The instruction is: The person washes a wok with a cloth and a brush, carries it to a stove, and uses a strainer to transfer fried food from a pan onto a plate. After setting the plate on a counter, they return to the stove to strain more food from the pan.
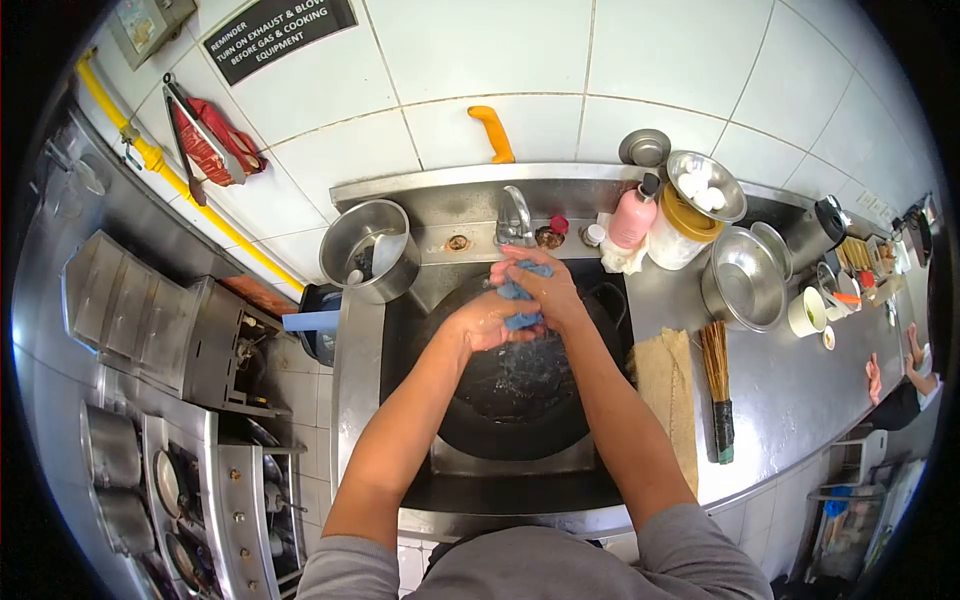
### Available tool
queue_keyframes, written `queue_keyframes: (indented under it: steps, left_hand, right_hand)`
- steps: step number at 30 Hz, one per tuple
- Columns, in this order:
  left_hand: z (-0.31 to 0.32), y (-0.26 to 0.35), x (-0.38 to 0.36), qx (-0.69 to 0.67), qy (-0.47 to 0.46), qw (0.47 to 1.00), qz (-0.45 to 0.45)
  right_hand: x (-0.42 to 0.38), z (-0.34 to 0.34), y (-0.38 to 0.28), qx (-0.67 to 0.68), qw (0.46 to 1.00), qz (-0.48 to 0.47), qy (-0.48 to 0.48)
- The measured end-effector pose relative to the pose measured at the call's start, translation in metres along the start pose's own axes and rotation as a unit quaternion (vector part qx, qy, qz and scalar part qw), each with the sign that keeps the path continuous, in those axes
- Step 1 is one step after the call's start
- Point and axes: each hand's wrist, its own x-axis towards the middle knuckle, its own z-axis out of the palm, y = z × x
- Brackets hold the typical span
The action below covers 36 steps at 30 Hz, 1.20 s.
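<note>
Over the sink, my left hand [482, 319] and my right hand [552, 292] are closed together on a crumpled blue cloth [522, 291]. Just behind them stands the metal faucet [518, 208], and water runs down below the hands. Beneath lies a large black wok [510, 400], wet inside, with a looped handle [608, 292] at its right. It fills most of the sink [470, 490]. My hands cover part of the cloth and of the wok's far side.
Left of the faucet stands a steel pot [345, 250] with utensils. At the right are a pink pump bottle [633, 218], a tub with a yellow lid [688, 222], steel bowls [740, 285], a folded beige cloth [662, 385] and a stick brush [717, 375]. Another person's hands [873, 378] show far right.
</note>
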Motion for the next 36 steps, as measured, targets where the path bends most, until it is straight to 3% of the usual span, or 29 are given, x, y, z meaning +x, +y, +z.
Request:
queue_keyframes:
  steps: [1,2,4,5,8,9,11,12,14,17,21,22,24,26,27,29,31,34,36]
  left_hand:
    - [0.003,-0.007,-0.001,0.0,0.0,1.0,-0.001]
    - [0.009,-0.017,-0.001,0.008,0.057,0.998,0.015]
    - [0.022,-0.028,0.002,0.07,0.157,0.985,0.016]
    - [0.022,-0.034,0.007,0.07,0.155,0.985,0.016]
    - [0.023,-0.062,0.022,0.236,0.325,0.915,0.036]
    - [0.018,-0.073,0.026,0.236,0.325,0.915,0.035]
    - [0.001,-0.097,0.035,0.497,0.337,0.789,0.132]
    - [0.008,-0.101,0.028,0.497,0.336,0.789,0.132]
    - [0.028,-0.101,0.015,0.564,0.395,0.726,-0.015]
    - [0.023,-0.122,0.01,0.624,0.368,0.689,-0.021]
    - [0.049,-0.118,-0.006,0.616,0.339,0.711,0.017]
    - [0.057,-0.116,-0.013,0.616,0.344,0.708,0.039]
    - [0.073,-0.109,-0.036,0.616,0.353,0.702,0.058]
    - [0.081,-0.103,-0.069,0.536,0.261,0.798,0.084]
    - [0.075,-0.106,-0.084,0.534,0.272,0.797,0.081]
    - [0.054,-0.112,-0.123,0.441,0.35,0.806,0.184]
    - [0.015,-0.123,-0.166,0.393,0.428,0.778,0.239]
    - [-0.029,-0.148,-0.225,0.283,0.543,0.776,0.154]
    - [-0.033,-0.156,-0.242,0.17,0.576,0.784,0.157]
  right_hand:
    - [-0.001,0.002,-0.007,-0.016,0.999,0.032,-0.036]
    - [-0.003,0.003,-0.009,-0.031,0.995,0.065,-0.069]
    - [-0.002,-0.004,-0.004,-0.041,0.995,0.061,-0.072]
    - [0.0,-0.006,-0.002,-0.053,0.994,0.054,-0.08]
    - [-0.001,-0.006,0.015,-0.083,0.996,0.043,0.001]
    - [-0.003,-0.007,0.021,-0.083,0.996,0.044,0.001]
    - [-0.009,-0.01,0.036,-0.076,0.991,0.091,0.065]
    - [-0.014,-0.013,0.047,-0.075,0.991,0.091,0.066]
    - [-0.026,-0.019,0.068,-0.041,0.986,0.094,0.128]
    - [-0.05,-0.017,0.088,0.036,0.968,0.11,0.224]
    - [-0.085,-0.031,0.066,0.032,0.978,0.044,0.202]
    - [-0.1,-0.029,0.028,0.041,0.967,0.101,0.231]
    - [-0.119,-0.059,0.001,-0.009,0.978,0.025,0.208]
    - [-0.156,-0.086,-0.051,-0.112,0.969,0.022,0.219]
    - [-0.178,-0.095,-0.08,-0.194,0.956,0.03,0.219]
    - [-0.219,-0.107,-0.114,-0.239,0.932,0.065,0.264]
    - [-0.26,-0.139,-0.114,-0.4,0.876,0.092,0.254]
    - [-0.304,-0.184,-0.075,-0.461,0.848,0.135,0.222]
    - [-0.318,-0.21,-0.035,-0.657,0.73,0.031,0.185]
